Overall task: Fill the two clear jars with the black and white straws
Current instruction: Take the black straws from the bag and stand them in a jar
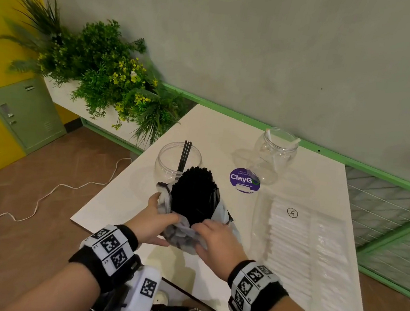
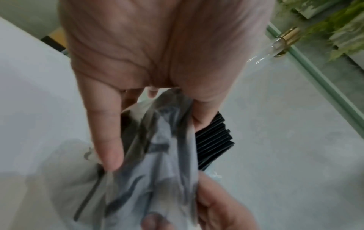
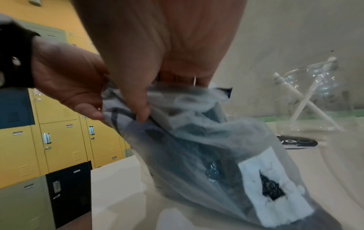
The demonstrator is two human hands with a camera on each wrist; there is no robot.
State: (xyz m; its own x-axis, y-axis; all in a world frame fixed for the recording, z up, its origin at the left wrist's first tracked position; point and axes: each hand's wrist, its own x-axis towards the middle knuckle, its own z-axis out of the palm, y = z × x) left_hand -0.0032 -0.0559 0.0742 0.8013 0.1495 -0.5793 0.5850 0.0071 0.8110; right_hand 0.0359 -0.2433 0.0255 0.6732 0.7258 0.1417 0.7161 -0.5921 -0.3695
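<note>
White bench [image 1: 226, 137] against a grey wall, green trim along the base, potted greenery [image 1: 101, 68] at 10 o'clock, yellow and green lockers [image 3: 59, 140] off to the left. Near the bench's middle: a clear plastic bag [image 1: 186, 229] packed with black straws [image 1: 192, 192], held up off the surface, mouth open toward 12 o'clock, straw ends poking out. Left hand [image 1: 156, 223] grasping the bag's crumpled plastic on the 9 o'clock side, thumb and fingers pinched on the film. Right hand [image 1: 217, 240] likewise clenched on the bag's plastic at 3 o'clock, thumb pressed into a fold. Just beyond the bag at 11 o'clock: a clear jar [image 1: 173, 159], upright, a few black straws leaning inside. At 1 o'clock, well apart from the first: a second clear jar [image 1: 275, 152], upright, two white straws [image 3: 307, 101] crossed inside. Between the jars, flat on the bench: a round purple sticker [image 1: 245, 180]. At 3 o'clock, lying flat: a clear pack of white straws [image 1: 298, 241] marked XL.
</note>
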